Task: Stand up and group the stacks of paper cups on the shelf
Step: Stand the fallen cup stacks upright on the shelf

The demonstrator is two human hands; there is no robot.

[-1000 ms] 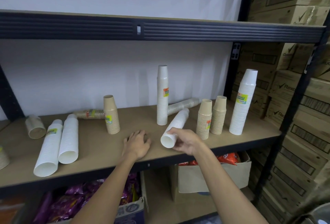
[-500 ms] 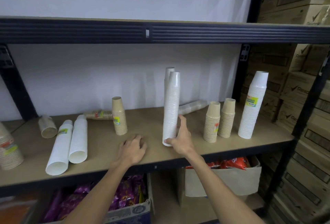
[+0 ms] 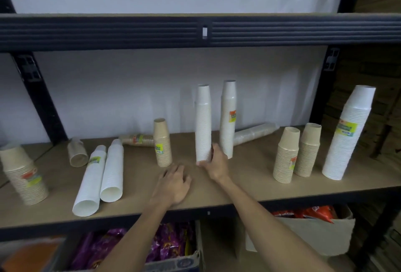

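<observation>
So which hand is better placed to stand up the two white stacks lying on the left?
Probably left. The left hand rests free on the shelf nearer the lying white stacks; the right hand grips the upright white stack.

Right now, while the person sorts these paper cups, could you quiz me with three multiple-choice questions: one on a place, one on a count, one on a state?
1. Where does the left hand rest?
A) flat on the shelf board
B) on the upper shelf
C) in a box below

2. How many lying white stacks sit side by side left of that hand?
A) one
B) two
C) four

3. How is the tall white stack that the right hand grips at its base?
A) lying flat
B) upright
C) crushed

Answers:
1 A, its palm lies on the board near the front edge.
2 B, a pair lies there with open ends toward the camera.
3 B, it stands on end beside a second upright white stack.
</observation>
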